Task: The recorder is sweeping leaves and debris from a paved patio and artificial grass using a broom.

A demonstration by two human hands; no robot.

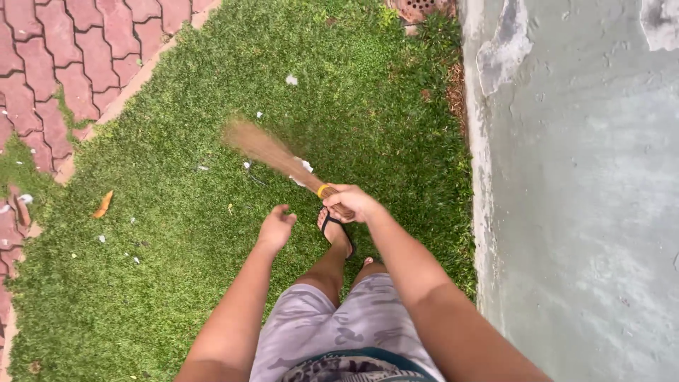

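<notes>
Gripping a stick broom [272, 152] in right hand [351, 201], white paper scraps [291, 80] on grass [177, 283].

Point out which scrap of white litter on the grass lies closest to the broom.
The white paper scrap right beside the broom, just above the yellow band. The other white bits lie scattered farther off.

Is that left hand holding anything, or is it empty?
Empty. The left hand hangs loosely curled over the grass with nothing in its fingers, while the right hand alone grips the broom.
</notes>
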